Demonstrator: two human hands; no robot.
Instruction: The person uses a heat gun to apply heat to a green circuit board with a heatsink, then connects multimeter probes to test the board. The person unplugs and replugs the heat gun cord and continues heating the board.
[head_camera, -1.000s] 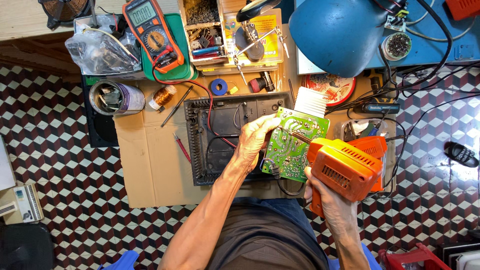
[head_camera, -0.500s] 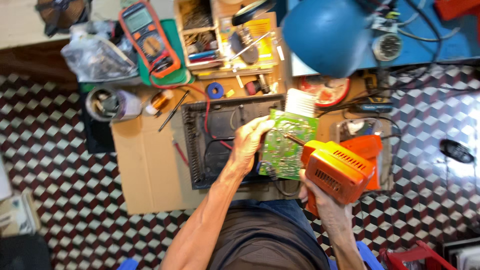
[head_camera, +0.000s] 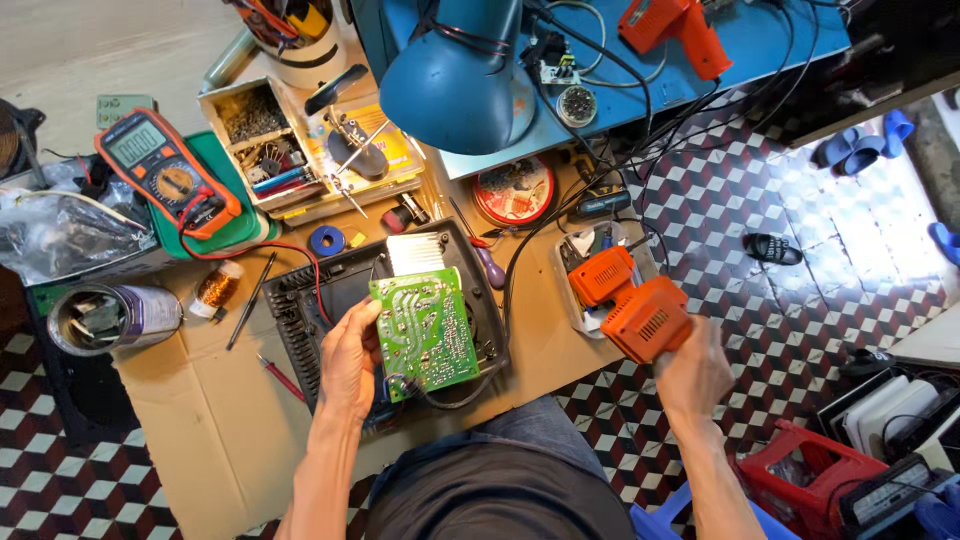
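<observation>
My left hand (head_camera: 350, 362) holds a green circuit board (head_camera: 424, 330) by its left edge, tilted up over a black open device casing (head_camera: 300, 300). A white finned heat sink (head_camera: 416, 253) sits at the board's far end. My right hand (head_camera: 692, 372) grips an orange soldering gun (head_camera: 645, 316) to the right of the casing, away from the board. Under the gun's front lies a clear plastic tray (head_camera: 572, 290). All rest over a cardboard sheet (head_camera: 200, 420) on a low table.
A blue desk lamp (head_camera: 450, 75) hangs over the back. An orange multimeter (head_camera: 165, 175) lies on a green tray at left, with red leads trailing. A parts box (head_camera: 255, 130), tin can (head_camera: 105, 318), red round tin (head_camera: 514, 190) and screwdriver (head_camera: 485, 260) surround the casing. Red crate (head_camera: 800, 475) at lower right.
My right hand has pulled the orange soldering gun away from the board, to the right. The view has shifted, and the board stays in my left hand.
</observation>
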